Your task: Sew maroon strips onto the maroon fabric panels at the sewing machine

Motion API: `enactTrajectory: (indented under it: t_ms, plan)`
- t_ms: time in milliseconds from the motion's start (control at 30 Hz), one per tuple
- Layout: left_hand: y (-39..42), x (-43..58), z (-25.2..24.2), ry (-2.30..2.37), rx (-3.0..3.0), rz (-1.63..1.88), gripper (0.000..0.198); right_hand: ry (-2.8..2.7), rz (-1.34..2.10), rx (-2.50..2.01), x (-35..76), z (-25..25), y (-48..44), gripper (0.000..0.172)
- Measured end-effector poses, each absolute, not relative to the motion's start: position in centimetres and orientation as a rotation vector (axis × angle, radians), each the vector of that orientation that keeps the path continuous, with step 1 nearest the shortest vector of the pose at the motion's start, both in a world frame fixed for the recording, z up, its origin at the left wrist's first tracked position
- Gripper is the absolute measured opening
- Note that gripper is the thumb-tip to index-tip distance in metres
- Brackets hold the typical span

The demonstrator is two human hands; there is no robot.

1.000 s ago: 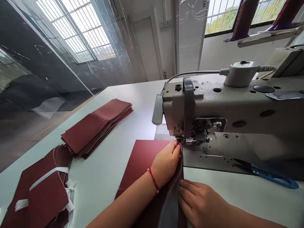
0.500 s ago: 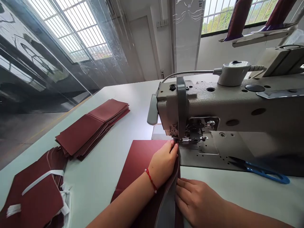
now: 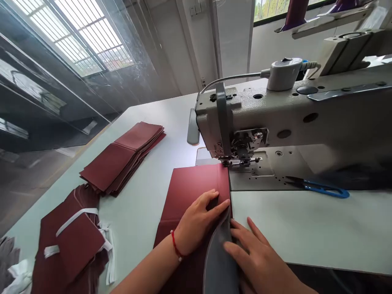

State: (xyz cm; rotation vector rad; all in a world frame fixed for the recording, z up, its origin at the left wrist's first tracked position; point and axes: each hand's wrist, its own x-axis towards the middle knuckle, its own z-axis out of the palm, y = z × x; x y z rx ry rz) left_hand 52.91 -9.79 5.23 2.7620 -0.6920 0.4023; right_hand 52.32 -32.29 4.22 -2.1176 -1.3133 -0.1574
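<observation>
A maroon leather-like panel (image 3: pixel 196 179) lies under the presser foot (image 3: pixel 241 163) of a sewing machine (image 3: pixel 257 118), its right edge at the needle area. On its top surface rests my left hand (image 3: pixel 199 220), red bracelet at the wrist, thumb and forefinger apart near the right edge. The near part of a layer curls up, showing a grey underside (image 3: pixel 219 261). My right hand (image 3: pixel 254 253) is just right of that curl, fingers spread, the thumb against the grey side and other fingertips at the panel's edge. Some left fingertips are hidden.
A stack of maroon panels (image 3: pixel 122 157) lies at the back left of the white table (image 3: pixel 134 212). Nearer stands a pile of maroon pieces tied with white strips (image 3: pixel 76 218). Blue-handled scissors (image 3: pixel 324 188) lie by the machine bed. Clear plastic sheeting hangs at left.
My left hand has drawn back from the presser foot to farther down the panel. My right hand's fingers have spread. The view has shifted, and more of the seam edge shows.
</observation>
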Motion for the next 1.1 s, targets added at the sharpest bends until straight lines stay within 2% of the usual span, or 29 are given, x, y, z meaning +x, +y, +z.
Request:
enactTrajectory:
  t_ms: [67, 133, 200, 267, 367, 633, 1100]
  plan:
    - [-9.9, 51.8, 5.6, -0.704, 2.758, 0.375, 0.041, -1.230, -0.366, -2.168, 51.1, 3.4, -31.7, 0.043]
    - [-10.3, 51.3, 6.0, -0.732, 2.748, 0.405, 0.041, -1.089, -0.510, -2.185, 50.3, 2.8, -30.9, 0.035]
    - [-10.6, 51.2, 6.1, -0.766, 2.747, 0.422, 0.041, -0.954, -0.599, -2.160, 49.9, 2.6, -30.2, 0.029]
    - [-10.7, 51.1, 6.3, -0.811, 2.750, 0.395, 0.042, -0.881, -0.639, -2.137, 49.6, 2.5, -30.0, 0.032]
    - [-10.9, 50.6, 6.6, -0.847, 2.725, 0.378, 0.038, -0.920, -0.628, -2.107, 49.3, 2.3, -30.2, 0.036]
    - [-11.4, 50.5, 6.8, -0.898, 2.681, 0.385, 0.031, -0.999, -0.594, -2.067, 49.5, 2.1, -30.7, 0.034]
    - [-11.4, 49.9, 6.6, -0.896, 2.700, 0.412, 0.034, -0.963, -0.661, -2.078, 49.5, 2.0, -30.6, 0.032]
